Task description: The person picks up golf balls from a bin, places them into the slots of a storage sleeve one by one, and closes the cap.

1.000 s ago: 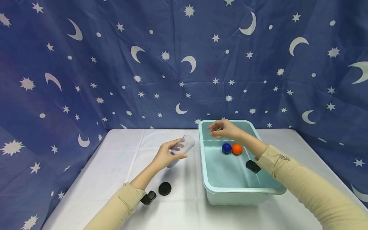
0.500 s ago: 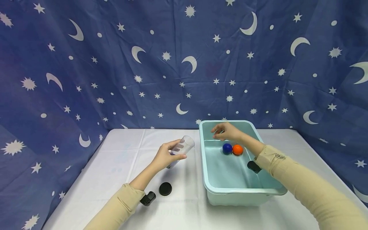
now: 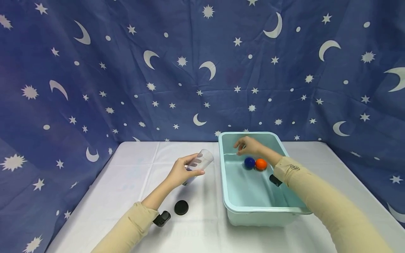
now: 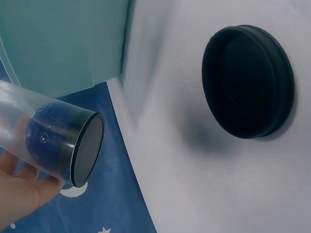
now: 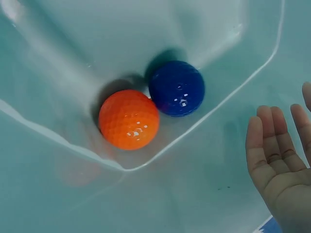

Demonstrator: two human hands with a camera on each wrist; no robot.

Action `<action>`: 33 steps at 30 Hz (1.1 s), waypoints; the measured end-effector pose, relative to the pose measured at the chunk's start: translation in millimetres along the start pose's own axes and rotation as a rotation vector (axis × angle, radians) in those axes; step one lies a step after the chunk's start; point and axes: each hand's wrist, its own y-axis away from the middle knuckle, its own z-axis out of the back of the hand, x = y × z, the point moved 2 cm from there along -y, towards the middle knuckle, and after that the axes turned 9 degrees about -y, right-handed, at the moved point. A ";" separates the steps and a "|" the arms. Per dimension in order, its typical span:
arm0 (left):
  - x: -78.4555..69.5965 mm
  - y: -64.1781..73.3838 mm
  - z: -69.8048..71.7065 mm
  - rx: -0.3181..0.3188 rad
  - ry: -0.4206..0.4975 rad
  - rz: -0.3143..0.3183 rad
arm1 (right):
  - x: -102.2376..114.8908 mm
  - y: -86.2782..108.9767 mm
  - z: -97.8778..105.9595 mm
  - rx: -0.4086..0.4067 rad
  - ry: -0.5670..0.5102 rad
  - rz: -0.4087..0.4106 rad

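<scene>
The left hand [image 3: 179, 172] grips the tube [image 3: 204, 161], its length leaning toward the bin [image 3: 257, 218], where the orange ball [image 3: 261, 164] and blue ball [image 3: 249, 163] lie below the nearer right hand [image 3: 249, 146], loosely bent and empty.

can pass freely down from right hand [image 3: 249, 146] to blue ball [image 3: 249, 163] and orange ball [image 3: 261, 164]; blocked low on the left, toward left hand [image 3: 181, 172], by bin wall [image 3: 223, 172].
</scene>
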 end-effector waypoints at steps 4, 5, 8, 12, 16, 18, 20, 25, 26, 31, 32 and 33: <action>-1.0 -1.0 -0.4 -0.002 -0.002 0.002 | -7.0 -4.6 -0.9 0.009 0.038 -0.004; -0.9 -0.9 -0.3 -0.003 0.000 0.004 | -8.2 -5.3 -1.4 0.010 0.059 0.003; -0.5 -1.1 -0.3 -0.006 0.000 0.003 | -11.4 -4.9 -3.2 0.013 0.143 0.023; 2.0 -1.1 -1.4 0.002 0.001 0.002 | -14.4 -2.5 -7.9 0.029 0.363 0.055; 4.1 -0.7 -3.1 0.012 -0.005 0.004 | -18.3 -1.3 -15.6 0.059 0.581 0.064; 3.8 -0.4 -3.9 0.012 -0.001 0.003 | -20.5 -1.0 -18.9 0.075 0.626 0.056; 2.9 0.5 -3.9 0.010 0.009 0.003 | -22.0 -1.2 -21.6 0.087 0.650 0.040; 1.6 1.8 -4.8 0.010 0.017 0.010 | -25.3 0.4 -24.9 0.134 0.666 -0.009; 1.8 2.0 -4.8 0.009 0.010 0.014 | -25.9 0.8 -24.9 0.140 0.664 -0.013; 2.5 3.3 -4.9 0.004 -0.020 0.028 | -28.7 1.4 -22.8 0.141 0.635 0.010; 2.6 3.4 -4.7 0.001 -0.023 0.023 | -29.5 1.3 -22.2 0.142 0.626 0.009; 2.6 3.4 -4.7 0.001 -0.024 0.027 | -30.0 1.1 -21.6 0.148 0.621 0.010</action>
